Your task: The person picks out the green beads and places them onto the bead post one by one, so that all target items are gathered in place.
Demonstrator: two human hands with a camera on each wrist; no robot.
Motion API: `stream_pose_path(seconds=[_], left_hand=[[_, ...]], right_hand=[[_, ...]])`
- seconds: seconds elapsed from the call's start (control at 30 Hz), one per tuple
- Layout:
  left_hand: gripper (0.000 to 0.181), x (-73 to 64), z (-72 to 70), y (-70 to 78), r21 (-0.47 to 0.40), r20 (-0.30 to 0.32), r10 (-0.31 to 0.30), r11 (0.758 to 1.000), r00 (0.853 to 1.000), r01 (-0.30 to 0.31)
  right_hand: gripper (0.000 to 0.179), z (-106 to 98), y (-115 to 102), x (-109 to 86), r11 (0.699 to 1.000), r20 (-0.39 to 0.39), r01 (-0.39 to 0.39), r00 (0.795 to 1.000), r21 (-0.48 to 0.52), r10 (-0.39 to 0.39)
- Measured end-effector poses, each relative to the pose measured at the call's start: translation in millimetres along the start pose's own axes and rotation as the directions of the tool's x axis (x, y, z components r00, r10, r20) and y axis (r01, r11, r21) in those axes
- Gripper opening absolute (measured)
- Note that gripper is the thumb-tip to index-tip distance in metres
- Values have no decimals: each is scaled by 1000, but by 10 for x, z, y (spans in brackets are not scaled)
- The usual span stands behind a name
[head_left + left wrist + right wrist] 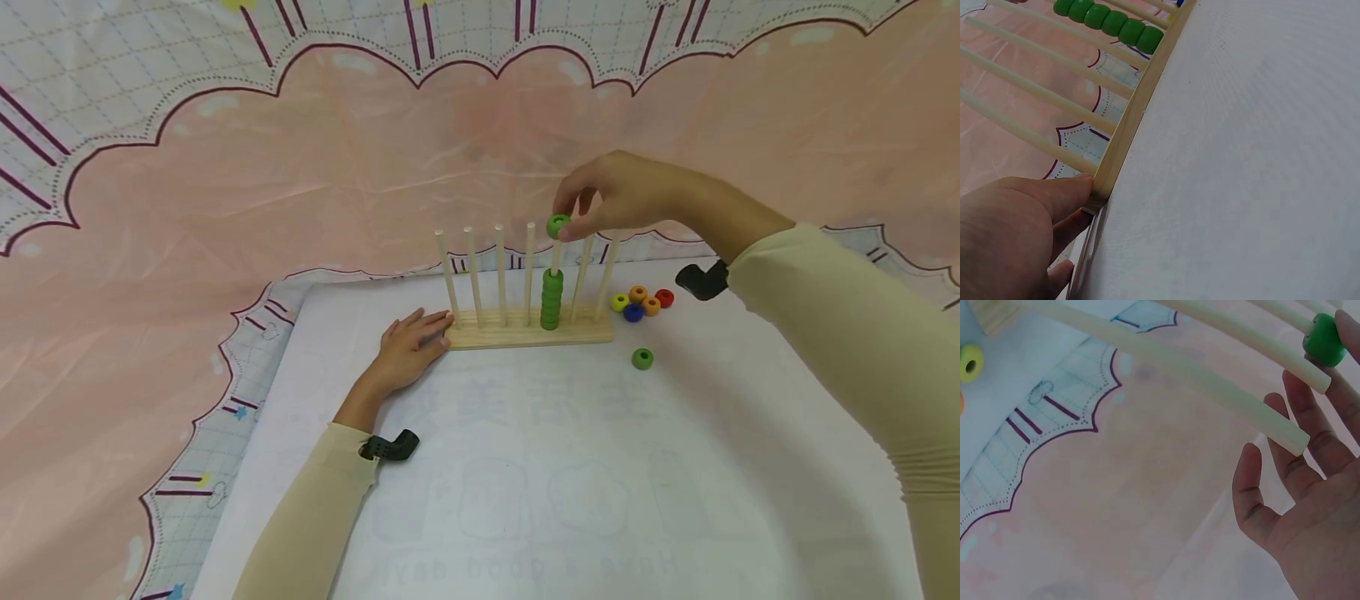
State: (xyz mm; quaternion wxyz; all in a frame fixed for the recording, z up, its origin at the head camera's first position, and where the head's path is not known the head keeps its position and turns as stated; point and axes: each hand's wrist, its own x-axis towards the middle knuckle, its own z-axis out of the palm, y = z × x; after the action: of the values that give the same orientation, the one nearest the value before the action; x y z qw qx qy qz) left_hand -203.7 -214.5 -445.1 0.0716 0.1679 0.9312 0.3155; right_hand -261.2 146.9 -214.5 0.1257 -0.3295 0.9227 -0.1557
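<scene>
A wooden peg rack [517, 335] with several upright rods stands on the white surface. My left hand [408, 350] holds the left end of its base; in the left wrist view, the thumb lies on the front edge and the fingers go behind. Above, my right hand [622, 193] pinches a green bead [558, 225] between thumb and fingers at the top of the third rod from the right. Lower on that same rod sits a stack of green beads [551, 300]. The right wrist view shows the pinched bead [1324, 340] at the rod's tip, the other fingers spread behind neighbouring rods.
Right of the rack lies a loose cluster of beads: a yellow-green bead [619, 302], a blue bead [633, 312], a red bead [664, 297] and two orange ones. A single green bead [642, 358] lies nearer the front. Patterned pink cloth [360, 167] surrounds the white surface.
</scene>
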Motion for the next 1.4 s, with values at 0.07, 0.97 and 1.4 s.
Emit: stream_pose_path(seconds=[0.07,0.97,1.4], left_hand=[[50,-4,-4,1,2,-1,1,1000,1000,-1],[50,-11,-12,29,3,0,-5,1000,1000,5],[51,-4,-12,3,21,0,3,1000,1000,-3]], right_hand=[[29,5,0,7,1000,10,-11,1000,7,11],[30,37,46,-9,999,23,-31,999,22,31],[44,96,397,-338,994,-26,-106,994,22,106]])
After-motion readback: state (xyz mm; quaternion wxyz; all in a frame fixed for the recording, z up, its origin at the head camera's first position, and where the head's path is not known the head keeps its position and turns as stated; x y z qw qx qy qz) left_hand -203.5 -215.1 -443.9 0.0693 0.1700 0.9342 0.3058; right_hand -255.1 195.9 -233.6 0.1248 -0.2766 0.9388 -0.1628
